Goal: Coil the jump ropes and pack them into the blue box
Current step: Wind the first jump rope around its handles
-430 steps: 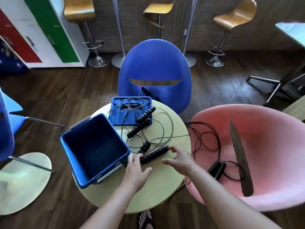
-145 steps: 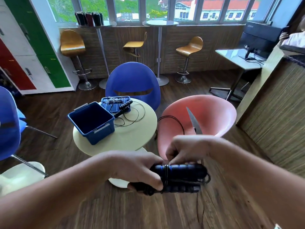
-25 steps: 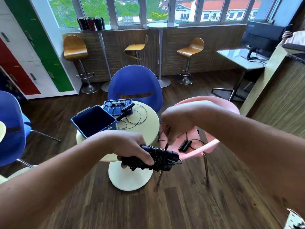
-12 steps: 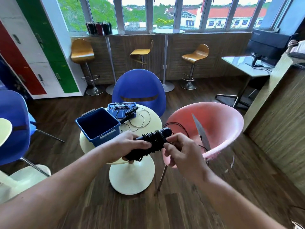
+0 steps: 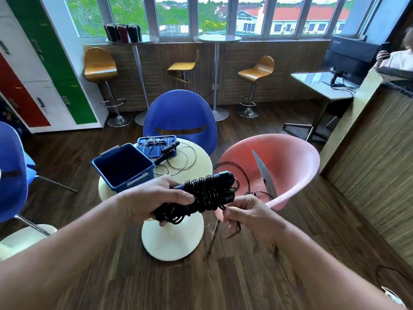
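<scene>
I see the left hand (image 5: 154, 198) clenched round the wound jump rope (image 5: 207, 193) and the right hand (image 5: 248, 211) pinching its tail at four o'clock — slack there could unravel the wraps.

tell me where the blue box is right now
In the head view, the blue box sits open on the left side of the round table, just beyond the left hand and in front of its lid.

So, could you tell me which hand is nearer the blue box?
Left. The left hand grips the coiled jump rope just in front of the blue box; the right hand pinches its cord farther right.
</scene>
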Available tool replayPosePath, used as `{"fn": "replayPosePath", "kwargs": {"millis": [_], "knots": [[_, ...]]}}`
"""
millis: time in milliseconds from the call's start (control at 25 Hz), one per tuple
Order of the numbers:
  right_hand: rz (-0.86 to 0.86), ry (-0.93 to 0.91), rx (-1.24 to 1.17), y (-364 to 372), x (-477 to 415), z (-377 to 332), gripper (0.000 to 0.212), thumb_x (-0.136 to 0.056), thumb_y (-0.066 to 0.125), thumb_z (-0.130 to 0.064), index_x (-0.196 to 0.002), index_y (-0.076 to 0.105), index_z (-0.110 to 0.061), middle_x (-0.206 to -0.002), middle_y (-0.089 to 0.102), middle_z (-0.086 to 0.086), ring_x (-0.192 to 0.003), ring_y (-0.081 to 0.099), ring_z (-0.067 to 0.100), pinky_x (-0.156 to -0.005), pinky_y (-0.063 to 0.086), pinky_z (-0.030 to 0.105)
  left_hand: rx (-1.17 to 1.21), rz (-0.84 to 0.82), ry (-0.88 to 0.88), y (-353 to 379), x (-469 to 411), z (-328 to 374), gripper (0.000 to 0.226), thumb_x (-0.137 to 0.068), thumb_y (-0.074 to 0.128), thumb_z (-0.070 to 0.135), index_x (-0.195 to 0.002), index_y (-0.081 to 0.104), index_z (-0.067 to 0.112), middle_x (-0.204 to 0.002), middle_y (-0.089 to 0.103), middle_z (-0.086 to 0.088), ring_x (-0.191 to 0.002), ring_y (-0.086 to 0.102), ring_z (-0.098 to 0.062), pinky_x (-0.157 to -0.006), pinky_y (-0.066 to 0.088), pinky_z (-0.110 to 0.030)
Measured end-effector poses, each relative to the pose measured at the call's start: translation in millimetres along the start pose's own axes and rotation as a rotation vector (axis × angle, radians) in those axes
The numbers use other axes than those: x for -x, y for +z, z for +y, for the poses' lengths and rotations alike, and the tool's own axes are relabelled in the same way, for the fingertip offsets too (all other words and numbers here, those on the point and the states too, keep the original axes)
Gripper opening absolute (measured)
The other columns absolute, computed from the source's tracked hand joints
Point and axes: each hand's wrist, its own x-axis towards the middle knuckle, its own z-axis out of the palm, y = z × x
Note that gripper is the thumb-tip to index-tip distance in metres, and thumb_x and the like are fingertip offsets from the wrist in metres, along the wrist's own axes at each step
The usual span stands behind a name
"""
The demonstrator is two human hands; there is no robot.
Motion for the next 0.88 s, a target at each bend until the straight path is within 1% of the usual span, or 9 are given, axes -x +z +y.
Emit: {"fn": "replayPosePath", "kwargs": {"millis": [120, 200, 240, 320, 400, 480, 560, 680, 880], "knots": [[-0.119, 0.056, 0.235, -9, -13, -27, 0.019, -0.08, 0.085, -0.029, -0.066, 0.072, -0.025, -0.068, 0.055, 0.004, -0.066, 0.048, 0.019, -0.061, 0.036, 0.031, -0.043, -0.041, -0.027, -5, 8, 9, 0.057, -0.054, 0.093, 0.051, -0.085, 0.077, 0.006, -0.071, 0.069, -0.008, -0.051, 0.062, -0.016, -0.041, 0.049, -0.025], [-0.141, 0.102, 0.569, -9, -25, -50, 0.028, -0.081, 0.083, -0.011, -0.061, 0.069, -0.026, -0.062, 0.056, -0.011, -0.058, 0.049, 0.001, -0.061, 0.04, 0.022, -0.168, -0.063, -0.083, -10, 13, 15, 0.036, -0.061, 0.087, 0.045, -0.08, 0.079, 0.015, -0.071, 0.071, -0.003, -0.057, 0.061, -0.019, -0.054, 0.047, -0.03], [-0.153, 0.102, 0.808, -7, -31, -61, 0.027, -0.082, 0.078, -0.006, -0.063, 0.066, -0.023, -0.062, 0.055, -0.011, -0.051, 0.046, -0.004, -0.057, 0.04, 0.018, -0.23, -0.067, -0.123, -11, 14, 18, 0.028, -0.066, 0.084, 0.042, -0.079, 0.079, 0.018, -0.071, 0.071, -0.002, -0.059, 0.062, -0.019, -0.056, 0.047, -0.031], [-0.248, 0.024, 1.254, 1, -47, -82, 0.012, -0.083, 0.066, -0.007, -0.077, 0.068, -0.017, -0.068, 0.059, -0.005, -0.049, 0.049, -0.002, -0.052, 0.04, 0.018, -0.354, -0.084, -0.214, -11, 13, 25, 0.017, -0.077, 0.083, 0.034, -0.082, 0.079, 0.019, -0.071, 0.072, 0.0, -0.061, 0.063, -0.021, -0.053, 0.048, -0.029], [-0.326, -0.047, 1.51, 9, -63, -98, 0.006, -0.084, 0.068, -0.023, -0.089, 0.071, -0.022, -0.077, 0.066, -0.004, -0.066, 0.059, 0.013, -0.06, 0.047, 0.028, -0.489, -0.1, -0.3, -9, 8, 28, 0.016, -0.086, 0.079, 0.029, -0.089, 0.076, 0.014, -0.07, 0.072, 0.001, -0.065, 0.063, -0.027, -0.05, 0.045, -0.027], [-0.324, -0.05, 1.603, 15, -74, -111, 0.015, -0.084, 0.071, -0.041, -0.092, 0.072, -0.028, -0.079, 0.065, -0.005, -0.076, 0.062, 0.021, -0.067, 0.052, 0.033, -0.574, -0.075, -0.363, -11, 5, 28, 0.024, -0.086, 0.078, 0.034, -0.092, 0.074, 0.011, -0.071, 0.074, 0.0, -0.069, 0.064, -0.03, -0.054, 0.044, -0.03], [-0.271, -0.109, 1.676, 19, -78, -119, 0.018, -0.085, 0.07, -0.046, -0.091, 0.072, -0.029, -0.083, 0.068, -0.005, -0.082, 0.064, 0.024, -0.07, 0.054, 0.036, -0.587, -0.024, -0.402, -18, 4, 27, 0.03, -0.081, 0.079, 0.04, -0.091, 0.076, 0.011, -0.076, 0.076, -0.004, -0.072, 0.066, -0.031, -0.06, 0.045, -0.034], [-0.154, -0.174, 1.684, 29, -73, -115, 0.017, -0.084, 0.067, -0.043, -0.09, 0.071, -0.027, -0.086, 0.068, -0.002, -0.083, 0.064, 0.027, -0.071, 0.054, 0.037, -0.59, 0.023, -0.436, -27, 4, 23, 0.036, -0.079, 0.079, 0.045, -0.092, 0.077, 0.011, -0.081, 0.078, -0.008, -0.072, 0.067, -0.031, -0.057, 0.045, -0.031], [0.066, -0.056, 1.503, 39, -63, -110, 0.026, -0.091, 0.059, -0.033, -0.084, 0.071, -0.011, -0.086, 0.07, 0.009, -0.082, 0.064, 0.032, -0.065, 0.049, 0.034, -0.494, 0.17, -0.355, -34, -2, 7, 0.035, -0.084, 0.078, 0.043, -0.094, 0.076, 0.009, -0.075, 0.075, -0.007, -0.055, 0.061, -0.023, -0.046, 0.039, -0.027]]}}
